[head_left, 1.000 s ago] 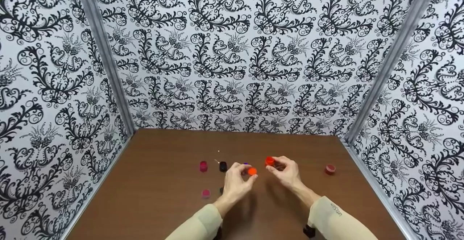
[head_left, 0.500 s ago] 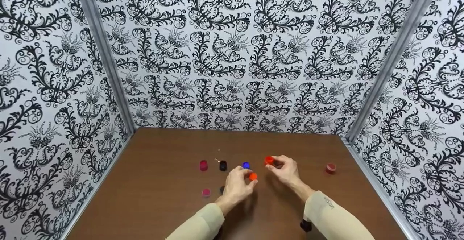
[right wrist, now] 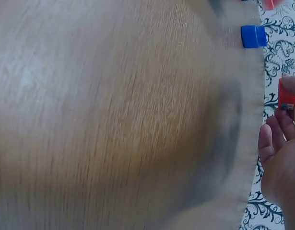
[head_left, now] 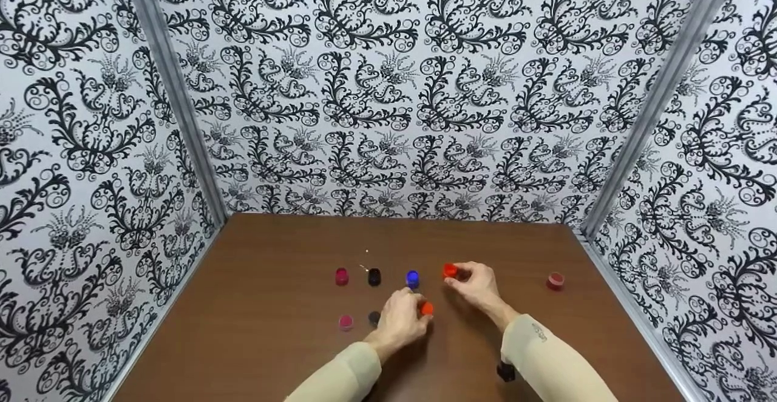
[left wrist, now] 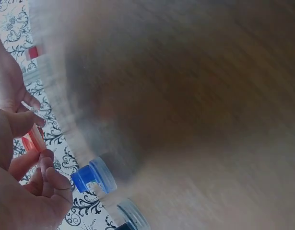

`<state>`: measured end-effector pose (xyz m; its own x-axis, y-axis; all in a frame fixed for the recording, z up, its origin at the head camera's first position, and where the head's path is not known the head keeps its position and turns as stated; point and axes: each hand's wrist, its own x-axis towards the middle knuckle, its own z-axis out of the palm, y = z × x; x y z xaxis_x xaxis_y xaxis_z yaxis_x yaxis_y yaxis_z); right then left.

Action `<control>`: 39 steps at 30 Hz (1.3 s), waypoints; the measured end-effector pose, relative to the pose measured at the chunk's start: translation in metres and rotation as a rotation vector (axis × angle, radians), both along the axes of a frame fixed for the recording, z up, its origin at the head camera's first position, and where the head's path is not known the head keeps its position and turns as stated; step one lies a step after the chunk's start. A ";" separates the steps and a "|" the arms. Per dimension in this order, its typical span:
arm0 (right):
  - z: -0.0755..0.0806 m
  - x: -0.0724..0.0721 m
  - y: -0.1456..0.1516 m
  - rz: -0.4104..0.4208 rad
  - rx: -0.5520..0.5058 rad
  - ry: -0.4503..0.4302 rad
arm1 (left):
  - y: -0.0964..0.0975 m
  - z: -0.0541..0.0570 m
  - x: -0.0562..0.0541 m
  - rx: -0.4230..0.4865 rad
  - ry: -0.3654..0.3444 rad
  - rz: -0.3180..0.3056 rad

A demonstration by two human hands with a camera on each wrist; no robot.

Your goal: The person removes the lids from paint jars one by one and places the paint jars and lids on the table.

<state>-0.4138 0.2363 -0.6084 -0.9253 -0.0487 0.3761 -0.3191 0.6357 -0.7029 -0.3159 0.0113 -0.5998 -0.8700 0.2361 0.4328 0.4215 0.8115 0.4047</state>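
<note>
My left hand (head_left: 400, 317) pinches a small orange-red lid (head_left: 427, 308) between thumb and fingers, low over the table. In the left wrist view the same lid (left wrist: 34, 140) shows edge-on. My right hand (head_left: 479, 285) grips a small red-orange paint pot (head_left: 450, 270), farther back on the table; in the right wrist view this pot (right wrist: 287, 94) carries a small label. Just beyond my left hand stands a blue paint pot (head_left: 413, 279), also visible in the left wrist view (left wrist: 93, 177). Whether the red-orange pot touches the table is unclear.
Left of the blue pot stand a black pot (head_left: 374, 277) and a pink pot (head_left: 342, 277). Nearer me lie a pink lid (head_left: 346, 322) and a dark round lid (head_left: 374, 317), partly beside my left hand. A red pot (head_left: 555, 280) stands far right. Patterned walls enclose the table.
My left hand has come down and nearer to me with the orange-red lid, moving away from the red-orange pot and uncovering the blue pot. My right hand has stayed almost in place.
</note>
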 end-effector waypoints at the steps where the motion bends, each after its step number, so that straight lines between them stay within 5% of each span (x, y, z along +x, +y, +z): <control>1: -0.001 0.000 0.000 -0.010 0.014 -0.003 | 0.000 -0.001 0.000 -0.010 0.002 0.001; 13: -0.011 -0.008 0.006 -0.097 0.061 -0.107 | 0.006 -0.012 -0.012 -0.045 -0.046 0.004; 19: -0.015 -0.010 0.008 -0.118 0.091 -0.166 | 0.011 -0.003 -0.007 -0.077 -0.108 0.030; 39: -0.022 -0.013 0.005 -0.156 0.077 -0.213 | 0.024 -0.012 -0.008 -0.090 -0.151 0.096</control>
<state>-0.4265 0.2410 -0.6303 -0.9817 0.0798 0.1727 -0.0631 0.7198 -0.6913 -0.3240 0.0351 -0.6121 -0.9439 0.1809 0.2763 0.2806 0.8806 0.3819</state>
